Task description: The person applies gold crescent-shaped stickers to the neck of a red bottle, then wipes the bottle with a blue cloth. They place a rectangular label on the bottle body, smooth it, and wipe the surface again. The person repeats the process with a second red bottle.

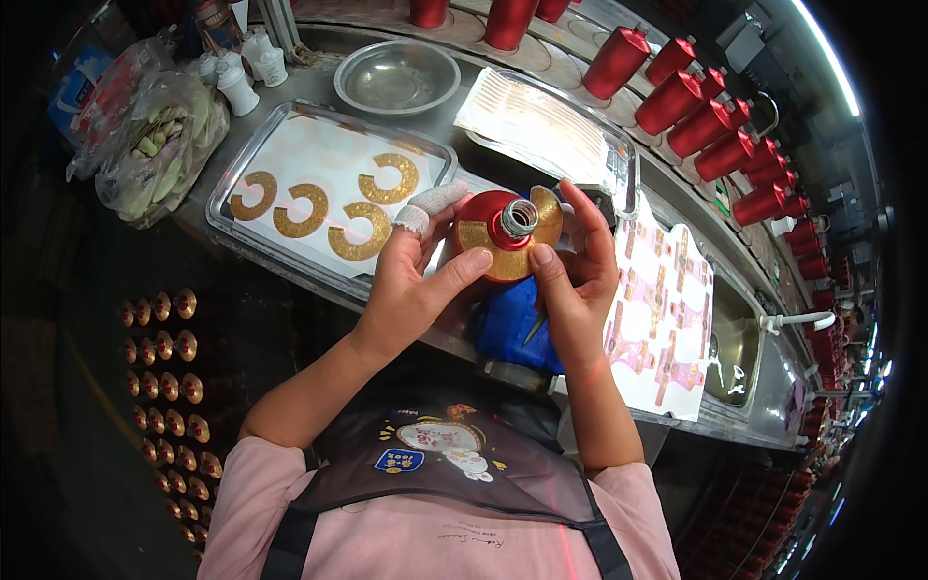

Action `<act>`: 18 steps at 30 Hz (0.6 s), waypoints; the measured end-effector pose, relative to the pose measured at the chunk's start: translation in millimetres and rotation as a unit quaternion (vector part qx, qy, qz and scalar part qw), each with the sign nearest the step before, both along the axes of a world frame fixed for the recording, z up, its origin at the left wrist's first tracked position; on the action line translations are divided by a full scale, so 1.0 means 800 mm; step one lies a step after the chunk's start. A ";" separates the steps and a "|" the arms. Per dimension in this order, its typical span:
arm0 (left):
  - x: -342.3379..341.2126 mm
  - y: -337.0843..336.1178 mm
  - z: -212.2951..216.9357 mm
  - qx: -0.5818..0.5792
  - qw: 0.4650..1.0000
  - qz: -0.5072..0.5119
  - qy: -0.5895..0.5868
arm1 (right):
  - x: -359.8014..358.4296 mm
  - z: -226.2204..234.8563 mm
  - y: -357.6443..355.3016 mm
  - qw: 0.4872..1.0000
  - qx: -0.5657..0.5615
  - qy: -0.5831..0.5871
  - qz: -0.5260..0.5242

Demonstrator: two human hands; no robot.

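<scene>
My left hand (414,280) is closed around the left side of a red bottle (478,207), which is tilted so that its open threaded mouth points up toward me. White covers wrap some of that hand's fingers. A gold C-shaped decal (512,264) lies round the bottle's shoulder, and its right end stands away from the surface. Both thumbs press on the decal's near side. My right hand (583,282) is closed at the right, with its fingers curved beside the bottle and the raised decal end. The undersides of the fingers are partly hidden.
A tray (220,224) with several gold C-shaped decals (301,211) sits at left, below a metal bowl (397,77). Printed sheets (667,319) lie at right, beside a sink (730,358). Red bottles (669,102) line the far conveyor. Gold-topped bottles (166,345) stand lower left.
</scene>
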State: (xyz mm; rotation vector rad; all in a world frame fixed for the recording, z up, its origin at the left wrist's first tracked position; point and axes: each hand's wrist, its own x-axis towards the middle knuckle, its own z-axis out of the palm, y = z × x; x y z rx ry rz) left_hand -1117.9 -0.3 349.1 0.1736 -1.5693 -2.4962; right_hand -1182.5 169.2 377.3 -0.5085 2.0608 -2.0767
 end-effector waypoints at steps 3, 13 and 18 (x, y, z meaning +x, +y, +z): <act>0.000 0.000 0.000 0.000 1.000 -0.003 0.001 | -0.001 0.000 -0.001 1.000 -0.016 0.015 0.006; 0.001 0.003 -0.001 -0.010 1.000 0.005 0.004 | -0.003 -0.001 0.001 0.999 -0.005 0.029 0.011; 0.000 0.004 -0.004 -0.007 1.000 0.008 0.009 | -0.006 -0.004 -0.001 0.999 -0.015 0.041 0.005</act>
